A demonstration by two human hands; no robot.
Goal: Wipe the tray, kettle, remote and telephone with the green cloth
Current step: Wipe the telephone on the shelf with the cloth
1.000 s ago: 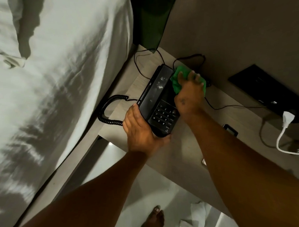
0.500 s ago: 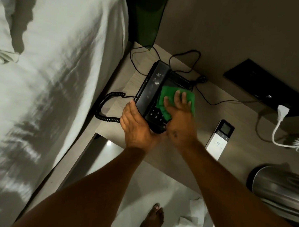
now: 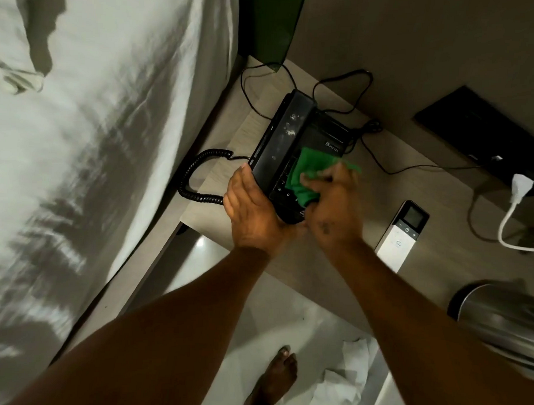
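Your right hand (image 3: 332, 211) has its fingers (image 3: 337, 178) curled and pressed down on the green cloth (image 3: 306, 173), bunching it over the keypad of the black telephone (image 3: 292, 148). Your left hand (image 3: 253, 214) has its fingers (image 3: 239, 185) closed around the telephone's near corner, steadying it on the worktop (image 3: 364, 258). Just beside the bed (image 3: 94, 133), the handset shows pale smudges. The remote (image 3: 402, 235) lies near, the steel kettle (image 3: 505, 323) farther right. Risk: a hard stroke could knock the handset off its cradle or snag the coiled cord (image 3: 196, 174).
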